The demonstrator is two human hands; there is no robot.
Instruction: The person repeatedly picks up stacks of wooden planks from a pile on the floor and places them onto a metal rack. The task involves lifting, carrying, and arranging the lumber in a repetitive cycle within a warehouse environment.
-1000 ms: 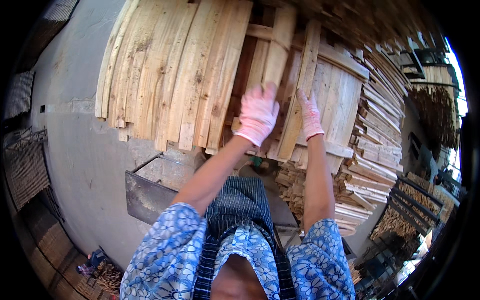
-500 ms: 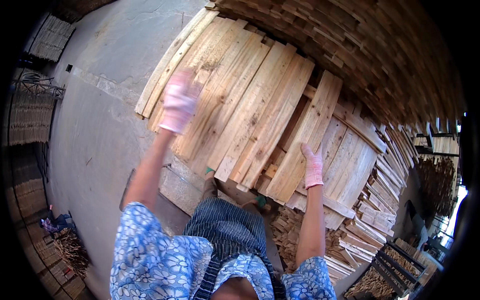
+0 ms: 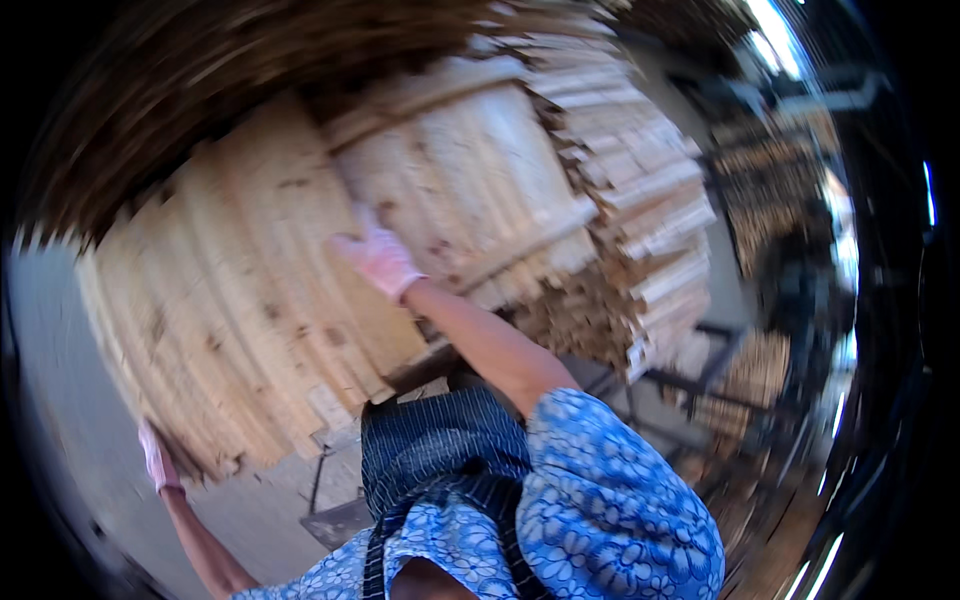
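Note:
A row of pale wooden planks [image 3: 230,290] lies side by side before me, their edges close together. At the row's left end, my left hand [image 3: 160,460], in a pink-white glove, rests against the outermost plank's side, its fingers stretched along the edge. My right hand [image 3: 382,262], gloved alike, presses at the row's right edge. Its thumb lies apart on the top plank and its fingers point away from me. To the right of that hand sits a lower layer of planks [image 3: 450,180] with crosspieces [image 3: 530,242] over it. Motion blurs the picture.
Large stacks of wood [image 3: 180,70] rise beyond the planks. On the right, a pile of board ends [image 3: 650,190] juts out beside dark metal frames [image 3: 710,370]. Grey floor [image 3: 50,330] shows at the left.
My view has swung to the right. The left hand has moved from above the planks to the row's outer left side. The gap between planks near my right hand has closed.

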